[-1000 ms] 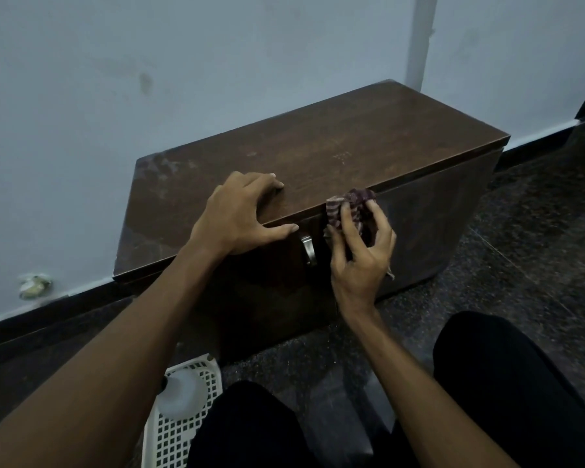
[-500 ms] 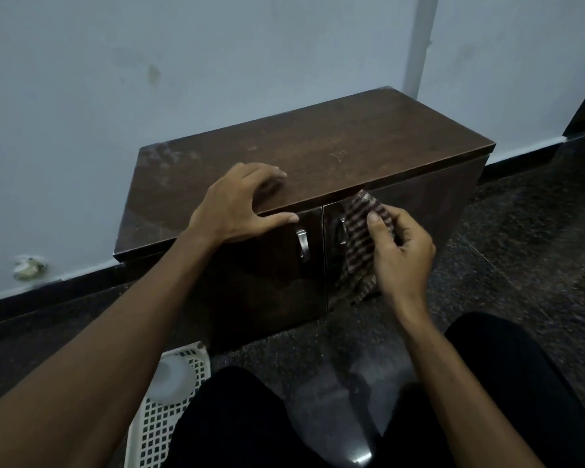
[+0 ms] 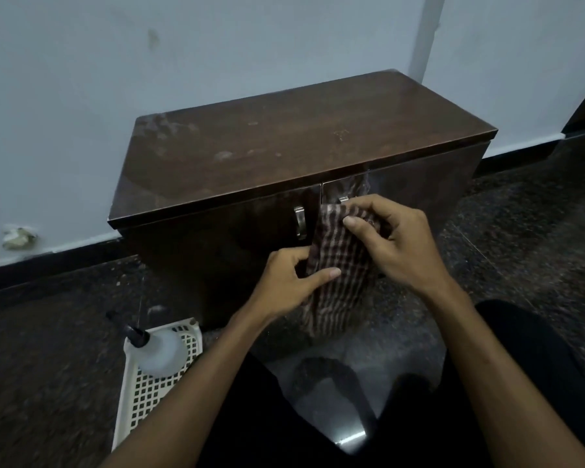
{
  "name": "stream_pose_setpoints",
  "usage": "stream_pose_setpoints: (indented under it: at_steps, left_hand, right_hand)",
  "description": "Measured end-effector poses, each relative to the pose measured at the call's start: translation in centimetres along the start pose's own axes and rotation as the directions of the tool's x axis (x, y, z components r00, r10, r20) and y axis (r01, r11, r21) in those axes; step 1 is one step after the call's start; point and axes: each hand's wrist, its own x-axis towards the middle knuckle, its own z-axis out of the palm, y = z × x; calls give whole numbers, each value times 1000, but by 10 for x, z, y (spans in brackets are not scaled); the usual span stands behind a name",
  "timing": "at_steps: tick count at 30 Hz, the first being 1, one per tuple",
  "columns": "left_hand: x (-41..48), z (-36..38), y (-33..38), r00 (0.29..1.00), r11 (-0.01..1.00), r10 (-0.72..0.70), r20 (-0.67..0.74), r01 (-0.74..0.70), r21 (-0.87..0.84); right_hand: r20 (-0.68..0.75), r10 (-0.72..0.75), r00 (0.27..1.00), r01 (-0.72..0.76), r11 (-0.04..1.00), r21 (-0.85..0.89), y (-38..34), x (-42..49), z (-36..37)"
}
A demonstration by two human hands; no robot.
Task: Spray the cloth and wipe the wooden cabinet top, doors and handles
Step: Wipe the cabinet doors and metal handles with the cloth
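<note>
A dark wooden cabinet (image 3: 284, 146) stands against the wall, its top smudged near the back left. Two metal handles sit where the doors meet: the left handle (image 3: 299, 221) is in full view, the right handle (image 3: 343, 199) shows only its top above the cloth. A brown checked cloth (image 3: 338, 268) hangs in front of the right door. My right hand (image 3: 399, 241) pinches its upper edge. My left hand (image 3: 291, 282) grips its left side lower down.
A white lattice basket (image 3: 156, 386) lies on the dark speckled floor at the lower left, with a clear spray bottle (image 3: 159, 349) lying in it. My dark-clothed knees fill the bottom of the view. A black skirting runs along the wall.
My left hand has left the cabinet top and come down to take the cloth. The cloth has come away from the right door's handle area and now hangs stretched between both hands.
</note>
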Motion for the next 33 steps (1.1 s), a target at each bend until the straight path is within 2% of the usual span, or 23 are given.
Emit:
stream_pose_setpoints:
  at_steps: [2,4,8,10,12,14,16,19,23,26,28,30,33]
  left_hand:
    - [2,0,0,994,999,-28,-102,23,-47]
    - [5,0,2,984,989,-69,-167,45,-142]
    - [11,-3,7,955,956,-216,-205,164,-245]
    - [13,-7,3,940,943,-271,-207,216,-252]
    - [14,-13,3,936,939,-287,-202,232,-255]
    - [14,-18,7,951,947,-258,-172,214,-240]
    - [15,-21,16,977,970,-187,-99,168,-177]
    - [16,-25,26,997,995,-78,25,79,-62]
    - [7,-39,20,965,983,-19,261,65,-170]
    - [0,-34,7,948,988,-70,311,108,-108]
    - [1,-24,-2,952,990,-132,277,142,-15]
    - [4,-16,-10,975,991,-132,181,131,19]
    - [7,-10,-8,986,981,-160,45,164,-103]
  right_hand:
    - [-24,-144,989,140,982,-124,0,-2,4]
    - [10,-215,977,213,962,-172,5,-6,8]
    - [211,-248,946,294,928,-230,22,-21,16]
    - [292,-171,941,236,950,-205,25,-28,17]
    - [234,-88,968,116,987,-109,22,-28,13]
    - [147,-14,989,30,993,-111,22,-23,7]
    - [240,99,966,-64,987,-148,24,-16,6]
    - [401,147,904,-109,987,-117,35,-10,8]
    - [351,147,925,-146,989,-31,39,-11,4]
    - [316,67,946,-83,996,39,32,-6,0]
    - [285,13,958,-37,996,79,27,-3,-1]
    - [237,-55,970,42,997,61,23,-1,-2]
    - [138,-177,975,185,981,-51,24,-2,2]
